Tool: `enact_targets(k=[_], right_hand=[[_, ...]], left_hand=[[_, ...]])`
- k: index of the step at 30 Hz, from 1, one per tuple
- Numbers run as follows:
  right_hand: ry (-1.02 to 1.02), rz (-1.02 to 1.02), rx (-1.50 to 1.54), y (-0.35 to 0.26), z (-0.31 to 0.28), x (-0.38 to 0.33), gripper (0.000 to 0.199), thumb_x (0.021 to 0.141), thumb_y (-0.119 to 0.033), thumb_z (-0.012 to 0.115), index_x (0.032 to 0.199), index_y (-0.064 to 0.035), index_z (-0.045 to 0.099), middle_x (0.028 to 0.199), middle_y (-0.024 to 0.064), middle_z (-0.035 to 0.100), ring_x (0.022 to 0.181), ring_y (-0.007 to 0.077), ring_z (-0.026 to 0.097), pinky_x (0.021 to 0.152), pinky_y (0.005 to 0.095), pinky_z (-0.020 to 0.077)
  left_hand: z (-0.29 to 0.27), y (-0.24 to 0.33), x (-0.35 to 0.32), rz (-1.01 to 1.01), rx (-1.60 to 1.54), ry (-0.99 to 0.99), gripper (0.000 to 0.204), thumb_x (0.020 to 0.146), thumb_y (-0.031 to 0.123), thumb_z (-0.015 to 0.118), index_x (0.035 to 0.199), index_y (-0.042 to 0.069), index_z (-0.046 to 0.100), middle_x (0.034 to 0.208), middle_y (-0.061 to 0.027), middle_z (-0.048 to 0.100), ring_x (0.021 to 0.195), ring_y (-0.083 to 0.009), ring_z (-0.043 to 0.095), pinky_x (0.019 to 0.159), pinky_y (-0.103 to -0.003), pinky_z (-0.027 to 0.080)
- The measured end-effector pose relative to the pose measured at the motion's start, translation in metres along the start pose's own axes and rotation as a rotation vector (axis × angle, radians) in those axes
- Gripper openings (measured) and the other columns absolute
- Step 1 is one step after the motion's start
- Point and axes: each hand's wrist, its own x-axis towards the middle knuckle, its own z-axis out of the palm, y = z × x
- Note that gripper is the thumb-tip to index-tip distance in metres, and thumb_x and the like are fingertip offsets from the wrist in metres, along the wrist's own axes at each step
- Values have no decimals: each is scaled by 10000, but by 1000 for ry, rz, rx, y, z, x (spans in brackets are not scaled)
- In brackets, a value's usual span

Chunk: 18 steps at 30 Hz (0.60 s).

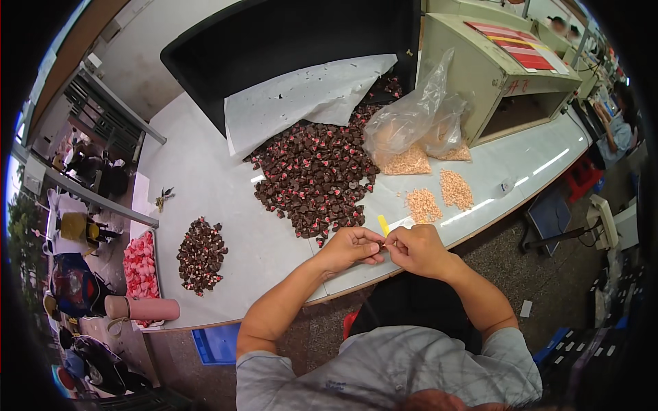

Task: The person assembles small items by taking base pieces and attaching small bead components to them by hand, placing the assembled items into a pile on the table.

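Both hands met at the near edge of the white table [205,178], just in front of me. Left hand [349,248] was pinched around a small dark piece [381,242]; it sat at my left fingertips, right between the two hands. Right hand [417,250] was closed to a fingertip pinch touching the same piece from the other side. What exactly the right fingers gripped was too small to tell.

Handling call: piece looked tiny, light and rigid, probably moulded plastic. Not fragile, but easy to drop or flick away. Best hold is thumb and forefinger on its sides, keeping the end clear.

Layout: big heap of dark and red pieces [315,175] lay just beyond my hands, near. A yellow strip [383,225] sat just beside the left fingers. Two small tan granule piles [439,197] lay right of the heap, with a clear plastic bag [418,127] of the same behind. A smaller dark pile [201,255] lay well apart to my left, next to a tray of pink parts [140,267].
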Motion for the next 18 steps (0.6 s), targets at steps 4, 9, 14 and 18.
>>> enact_targets(k=[4, 9, 14, 18], right_hand=[[0, 1, -8, -1, 2, 1, 118, 757, -77, 730, 834, -64, 641, 575, 57, 610, 508, 250, 637, 468, 359, 486], [82, -72, -64, -5, 9, 1, 137, 746, -62, 738, 823, -48, 626, 539, 50, 568, 468, 229, 598, 461, 349, 463], [84, -69, -175, -4, 19, -7, 107, 774, -86, 722, 808, -63, 623, 582, 79, 606, 505, 272, 626, 465, 372, 472], [104, 120, 120, -3, 8, -9, 74, 819, -76, 710, 844, -33, 654, 603, 92, 624, 487, 232, 614, 471, 337, 459]], left_hand=[[0, 1, -1, 4, -9, -9, 261, 956, 104, 642, 1179, -30, 616, 1050, -120, 697, 898, -169, 698, 781, -274, 574], [1, 0, -1, 7, -20, -7, 248, 957, 78, 632, 1171, -46, 612, 1075, -137, 692, 925, -175, 700, 821, -276, 581], [2, -7, 2, 60, -63, 67, 229, 922, 34, 664, 1132, -52, 629, 1092, -155, 692, 944, -194, 696, 890, -318, 579], [1, -6, 1, 97, -80, 43, 235, 921, 39, 668, 1136, -49, 632, 1120, -166, 687, 953, -203, 698, 884, -320, 580]])
